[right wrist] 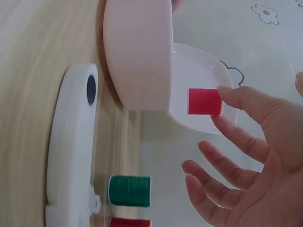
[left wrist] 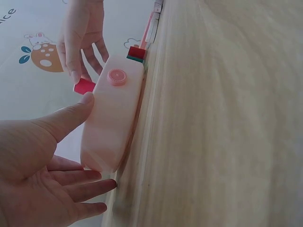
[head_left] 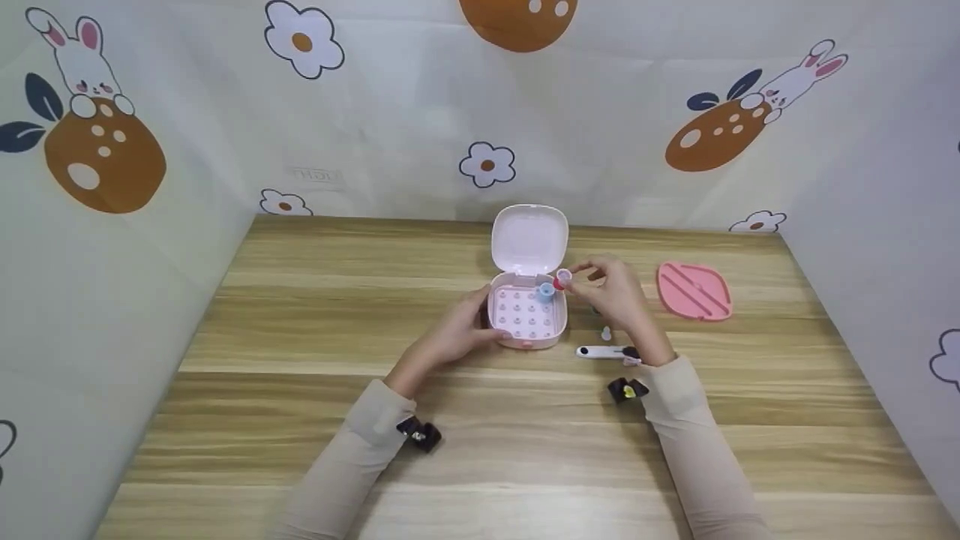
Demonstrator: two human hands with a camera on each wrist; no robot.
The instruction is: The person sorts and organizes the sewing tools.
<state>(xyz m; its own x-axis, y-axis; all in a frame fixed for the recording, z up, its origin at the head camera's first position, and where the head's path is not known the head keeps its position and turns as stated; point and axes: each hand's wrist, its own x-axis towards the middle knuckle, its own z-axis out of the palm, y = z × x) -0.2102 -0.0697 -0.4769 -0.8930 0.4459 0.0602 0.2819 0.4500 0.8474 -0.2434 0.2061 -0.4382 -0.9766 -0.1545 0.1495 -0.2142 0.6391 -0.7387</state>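
Your right hand (head_left: 611, 292) pinches a red spool (head_left: 562, 280) in its fingertips, just above the back right corner of the pink box (head_left: 526, 319). Your left hand (head_left: 457, 334) has straight fingers (left wrist: 71, 120) resting on the box's left side. The box sits open on the tabletop (head_left: 300, 315), lid (head_left: 529, 238) up.

The head view shows pegs inside the box and a blue spool (head_left: 545, 292) on one. The right wrist view shows a green spool (right wrist: 129, 190) beside a white tool (right wrist: 71, 151). The left wrist view shows a round pink button (left wrist: 117, 76) on the box's front.

I can read no full words anywhere.
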